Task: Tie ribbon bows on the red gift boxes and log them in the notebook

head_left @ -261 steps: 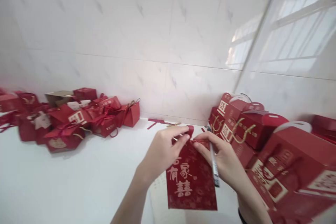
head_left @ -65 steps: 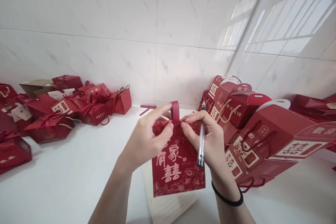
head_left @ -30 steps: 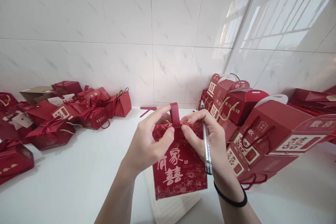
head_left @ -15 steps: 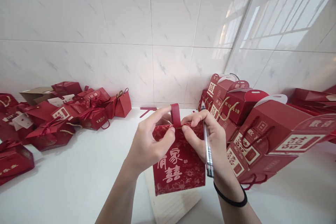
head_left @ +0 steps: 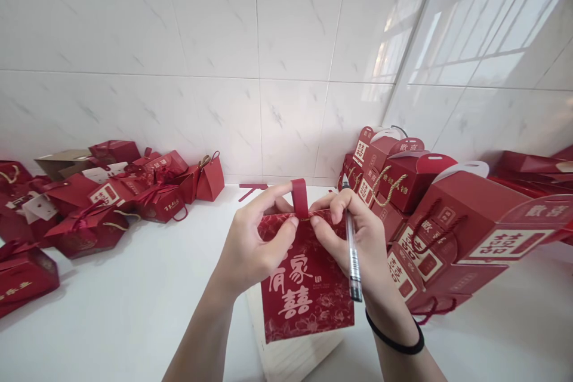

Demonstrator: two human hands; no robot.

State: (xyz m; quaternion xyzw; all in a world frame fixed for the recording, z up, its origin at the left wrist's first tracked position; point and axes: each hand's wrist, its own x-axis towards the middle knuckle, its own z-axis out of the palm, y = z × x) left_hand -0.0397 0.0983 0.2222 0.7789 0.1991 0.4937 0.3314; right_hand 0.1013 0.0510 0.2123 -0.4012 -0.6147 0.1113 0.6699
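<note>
Between my hands hangs a red gift box [head_left: 308,286] with pale lettering and a floral pattern on its front. A loop of red ribbon [head_left: 299,198] stands up from the middle of its top edge. My left hand [head_left: 264,233] pinches that edge just left of the ribbon, thumb in front and fingers behind. My right hand [head_left: 353,233] grips the edge to the right of the ribbon. A clear pen [head_left: 353,262] with a black end is also tucked in my right hand, tip upward. The inside of the box is hidden.
A pale wooden board [head_left: 304,355] lies beneath the box on the white table [head_left: 179,298]. Red gift boxes [head_left: 156,185] crowd the left side. Stacked red boxes [head_left: 465,215] stand close to my right hand. Ribbon strips [head_left: 251,188] lie by the tiled wall [head_left: 224,125].
The box's lower part has swung slightly down and to the right, so its front faces me a little more. Both hands keep their grip, nearly still.
</note>
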